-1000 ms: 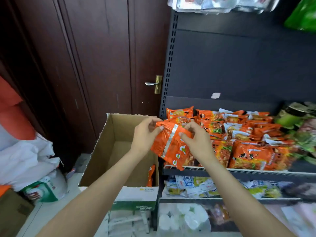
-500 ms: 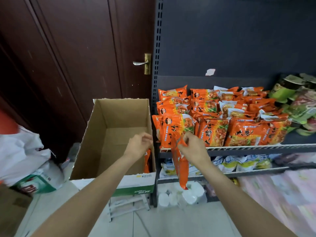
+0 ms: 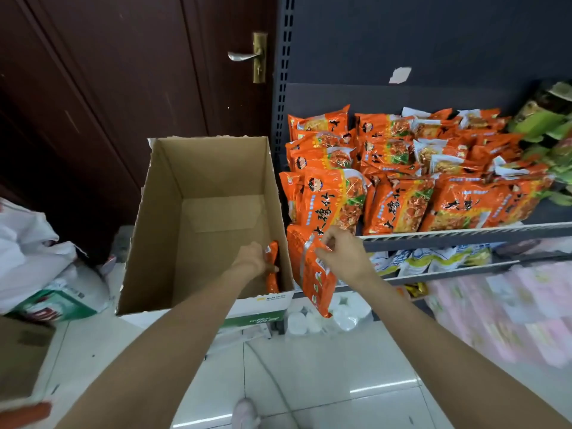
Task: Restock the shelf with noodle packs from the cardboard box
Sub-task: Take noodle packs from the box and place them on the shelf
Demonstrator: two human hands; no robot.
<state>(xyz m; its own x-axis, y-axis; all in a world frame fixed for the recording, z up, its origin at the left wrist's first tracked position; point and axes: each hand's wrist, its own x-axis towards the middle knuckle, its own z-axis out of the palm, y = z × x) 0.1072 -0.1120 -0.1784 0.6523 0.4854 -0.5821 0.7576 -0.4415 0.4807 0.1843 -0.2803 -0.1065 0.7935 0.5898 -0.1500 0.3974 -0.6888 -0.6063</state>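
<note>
An open cardboard box (image 3: 198, 218) stands left of the shelf (image 3: 464, 235). One orange noodle pack (image 3: 273, 274) leans against the box's right inner wall. My left hand (image 3: 252, 258) reaches into the box and grips that pack at its top. My right hand (image 3: 342, 253) pinches another orange noodle pack (image 3: 311, 280) by its top edge, so it hangs just right of the box, below the shelf's front rail. Several orange noodle packs (image 3: 402, 168) fill the shelf in rows.
A dark wooden door (image 3: 123, 72) with a metal handle (image 3: 244, 55) is behind the box. Green packs (image 3: 551, 131) sit at the shelf's right end. Lower shelves hold pale packets (image 3: 433, 258) and white rolls (image 3: 322, 317). White bags (image 3: 31, 252) lie on the left floor.
My left hand let go of the pack both hands held and went down into the box to the remaining pack. My right hand lowered its pack, which now hangs from its top edge.
</note>
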